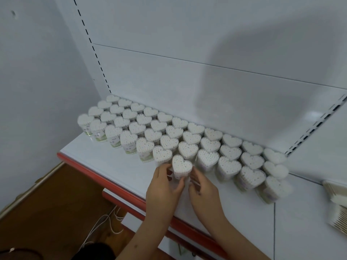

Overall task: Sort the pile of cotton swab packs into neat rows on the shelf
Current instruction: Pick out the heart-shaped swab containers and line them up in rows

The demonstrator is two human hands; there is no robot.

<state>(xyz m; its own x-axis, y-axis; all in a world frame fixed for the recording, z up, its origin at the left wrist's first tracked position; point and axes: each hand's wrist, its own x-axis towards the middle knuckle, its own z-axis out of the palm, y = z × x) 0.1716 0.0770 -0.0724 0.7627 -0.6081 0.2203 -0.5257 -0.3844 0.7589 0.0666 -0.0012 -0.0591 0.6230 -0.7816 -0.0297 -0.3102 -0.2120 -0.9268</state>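
Both-handed grip: left hand and right hand curled around one heart-shaped swab pack, upright on the shelf, near edge of the rows, probably to align it.

Clear glossy plastic on the heart-shaped swab packs, matt white cotton tips packed inside, paper-like labels on the sides. Smooth white painted metal, faintly shiny, for the shelf; glossy red edge strip. Brown wood-look floor below.
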